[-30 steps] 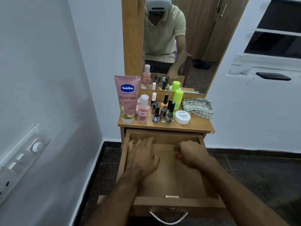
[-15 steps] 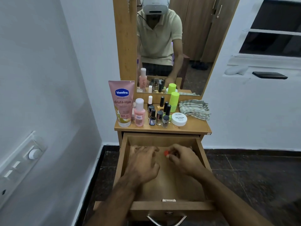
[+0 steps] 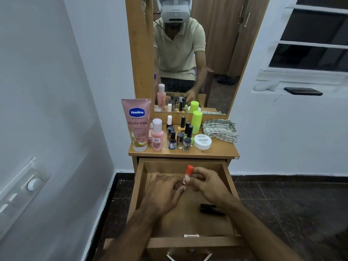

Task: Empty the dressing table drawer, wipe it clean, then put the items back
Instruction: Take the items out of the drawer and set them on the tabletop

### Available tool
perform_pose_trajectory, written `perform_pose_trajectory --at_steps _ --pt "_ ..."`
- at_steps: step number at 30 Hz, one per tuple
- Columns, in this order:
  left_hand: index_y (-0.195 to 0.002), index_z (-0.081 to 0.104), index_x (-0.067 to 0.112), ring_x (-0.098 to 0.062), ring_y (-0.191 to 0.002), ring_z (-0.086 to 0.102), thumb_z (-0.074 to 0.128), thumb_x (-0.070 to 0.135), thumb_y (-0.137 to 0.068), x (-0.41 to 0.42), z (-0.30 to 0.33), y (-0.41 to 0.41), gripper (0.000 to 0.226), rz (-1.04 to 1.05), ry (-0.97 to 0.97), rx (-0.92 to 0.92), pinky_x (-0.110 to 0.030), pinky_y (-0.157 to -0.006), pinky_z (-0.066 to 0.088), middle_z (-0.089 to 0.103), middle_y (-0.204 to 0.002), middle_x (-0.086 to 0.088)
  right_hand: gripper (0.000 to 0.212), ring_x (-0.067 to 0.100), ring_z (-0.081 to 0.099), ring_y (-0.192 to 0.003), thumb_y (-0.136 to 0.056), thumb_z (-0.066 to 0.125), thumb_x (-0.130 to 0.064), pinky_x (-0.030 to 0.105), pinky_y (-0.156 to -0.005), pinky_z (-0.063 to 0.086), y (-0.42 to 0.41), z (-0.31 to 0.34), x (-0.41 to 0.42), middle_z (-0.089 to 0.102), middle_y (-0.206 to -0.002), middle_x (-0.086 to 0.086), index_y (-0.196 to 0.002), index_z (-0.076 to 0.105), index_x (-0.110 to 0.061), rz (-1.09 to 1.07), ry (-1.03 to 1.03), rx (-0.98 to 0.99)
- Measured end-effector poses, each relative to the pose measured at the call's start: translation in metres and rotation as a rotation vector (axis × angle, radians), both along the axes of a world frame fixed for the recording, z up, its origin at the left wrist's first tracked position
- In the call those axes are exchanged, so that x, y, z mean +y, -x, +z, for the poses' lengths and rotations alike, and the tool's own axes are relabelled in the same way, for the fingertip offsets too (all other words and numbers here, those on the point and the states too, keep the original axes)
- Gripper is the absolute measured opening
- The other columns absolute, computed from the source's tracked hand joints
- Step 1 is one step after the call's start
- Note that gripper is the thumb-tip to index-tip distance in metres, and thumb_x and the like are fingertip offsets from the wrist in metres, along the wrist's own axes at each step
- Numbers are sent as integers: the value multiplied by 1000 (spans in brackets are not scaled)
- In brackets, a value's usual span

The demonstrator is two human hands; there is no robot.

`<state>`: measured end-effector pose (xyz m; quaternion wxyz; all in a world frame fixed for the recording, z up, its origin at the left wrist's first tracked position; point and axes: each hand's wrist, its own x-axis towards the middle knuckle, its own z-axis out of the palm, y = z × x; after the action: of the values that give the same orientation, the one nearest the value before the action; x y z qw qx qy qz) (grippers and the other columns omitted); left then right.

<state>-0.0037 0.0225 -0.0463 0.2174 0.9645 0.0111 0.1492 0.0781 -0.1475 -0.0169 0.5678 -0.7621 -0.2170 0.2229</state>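
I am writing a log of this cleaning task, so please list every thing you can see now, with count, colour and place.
Vaseline tube: 1, pink, tabletop left.
Pink bottle: 1, white cap, right of the tube.
Nail polish bottles: a cluster, exact count unclear, mostly dark caps, tabletop middle.
Green bottle: 1, neon green, behind the cluster.
Round jar: 1, white, tabletop front right.
Cloth: 1, checked grey-green, tabletop right.
Drawer: 1, wooden, pulled open.
Dark tube: 1, black, drawer floor right.
Small stick: 1, orange cap, above the drawer.
Mirror: 1, wooden frame, behind the tabletop.
Left hand: fingertips at the stick's base.
Right hand: pinches the stick.
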Motion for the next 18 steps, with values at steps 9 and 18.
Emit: perform_pose_trajectory --at_steps 9,18 --pt "-122 60 38 4 -95 58 40 63 -93 2 -6 0 43 24 18 29 -28 -98 23 67 -88 21 19 17 75 -88 -100 65 -25 29 -71 62 -22 43 -1 75 -93 2 -119 62 -26 -209 -206 -20" --pt "-121 61 40 7 -92 57 43 60 -93 3 -9 0 39 51 21 41 -29 -104 22 67 -87 23 35 9 60 -91 -94 71 -39 27 -69 48 -87 94 5 69 -100 -4 -124 69 -20 -390 102 -286"
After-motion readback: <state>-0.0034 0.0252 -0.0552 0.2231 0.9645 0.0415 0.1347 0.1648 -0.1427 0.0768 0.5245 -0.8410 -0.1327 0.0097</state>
